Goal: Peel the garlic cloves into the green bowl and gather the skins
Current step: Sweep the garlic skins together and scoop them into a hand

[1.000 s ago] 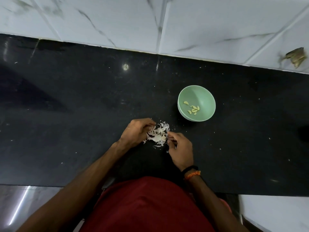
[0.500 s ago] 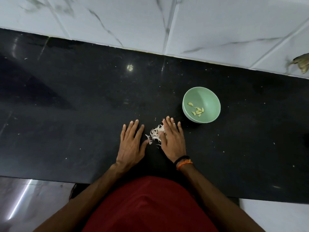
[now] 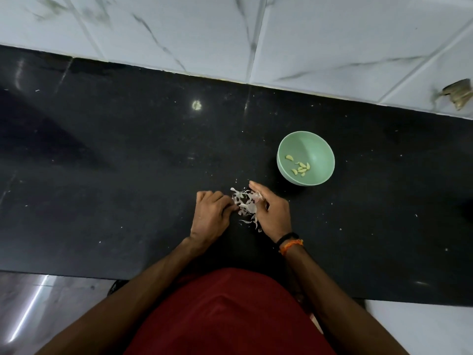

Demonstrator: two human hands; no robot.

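1. Hands: left hand [image 3: 211, 216] and right hand [image 3: 272, 213], flat and spread half a second earlier, now curl inward against either side of the skins [image 3: 247, 204]; the right hand's fingers cup and lift part of the pile, while whether the left hand's curled fingers pinch any skin cannot be told.
2. Tabletop [image 3: 115, 175]: black, flecked with stray skin fragments around the pile.
3. Green bowl [image 3: 317, 147]: stands just beyond the right hand, apart from it.
4. Garlic cloves [image 3: 301, 168]: lie peeled inside the bowl, so peeling appears finished and gathering is under way.
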